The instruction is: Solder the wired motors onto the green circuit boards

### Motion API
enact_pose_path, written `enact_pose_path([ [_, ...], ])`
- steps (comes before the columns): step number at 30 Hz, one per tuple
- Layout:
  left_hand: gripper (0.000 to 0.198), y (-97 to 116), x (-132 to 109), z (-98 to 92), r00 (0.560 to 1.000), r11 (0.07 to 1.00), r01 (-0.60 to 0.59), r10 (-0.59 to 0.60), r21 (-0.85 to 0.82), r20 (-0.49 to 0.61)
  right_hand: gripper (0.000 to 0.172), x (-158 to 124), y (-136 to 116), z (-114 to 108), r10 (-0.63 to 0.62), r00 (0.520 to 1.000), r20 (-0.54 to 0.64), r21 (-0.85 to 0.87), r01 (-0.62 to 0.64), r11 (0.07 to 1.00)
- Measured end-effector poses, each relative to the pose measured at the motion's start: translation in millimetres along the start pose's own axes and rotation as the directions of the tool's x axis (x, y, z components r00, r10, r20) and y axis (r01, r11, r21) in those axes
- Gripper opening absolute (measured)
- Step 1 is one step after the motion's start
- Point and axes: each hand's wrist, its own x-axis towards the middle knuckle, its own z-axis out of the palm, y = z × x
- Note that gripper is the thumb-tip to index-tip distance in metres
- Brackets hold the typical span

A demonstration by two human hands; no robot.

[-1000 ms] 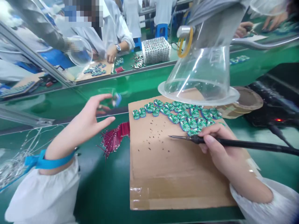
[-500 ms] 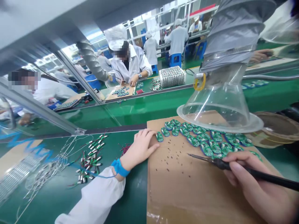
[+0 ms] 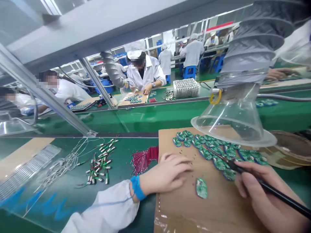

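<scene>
My left hand [image 3: 168,173], a blue wrist strap [image 3: 138,188] behind it, rests over the cardboard sheet [image 3: 179,210] with fingers stretched out and holding nothing. Just right of its fingertips, a single green circuit board [image 3: 201,188] lies apart from the others. In my right hand [image 3: 259,191] is a soldering iron [image 3: 233,165], its tip pointing left over the cluster of circuit boards [image 3: 218,149]. Whether the tip touches a board I cannot tell. Small dark specks are scattered on the cardboard beside my left fingers.
A clear fume hood [image 3: 233,126] hangs low over the boards. Red wires [image 3: 144,158] lie left of the cardboard, with small metal parts on leads [image 3: 99,165] and white cables [image 3: 60,165] further left. A round container [image 3: 291,145] stands at right. A co-worker [image 3: 145,71] sits opposite.
One board has gone from the cluster's left end to the cardboard's middle. My left hand has moved nearer, toward the right. The iron's tip has shifted up and right, over the boards.
</scene>
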Motion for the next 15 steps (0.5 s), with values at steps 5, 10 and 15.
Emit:
enact_pose_path([
  [5, 0.024, -41.2, -37.3, -19.7, 0.919, 0.951, 0.309, -0.296, 0.011, -0.259, 0.023, 7.1, -8.8, -9.1, -0.102, 0.967, 0.233, -0.034, 0.114, 0.993],
  [10, 0.045, -83.2, -96.0, -13.5, 0.79, 0.819, 0.564, -0.497, 0.107, -0.36, 0.018, 11.0, -26.1, -8.9, -0.076, 0.94, 0.334, -0.009, 0.084, 0.996],
  [15, 0.077, -78.2, -102.8, 2.3, 0.844, 0.836, 0.527, -0.493, 0.151, -0.213, 0.015, -1.6, -17.8, 10.1, -0.174, 0.928, 0.33, -0.073, 0.209, 0.975],
])
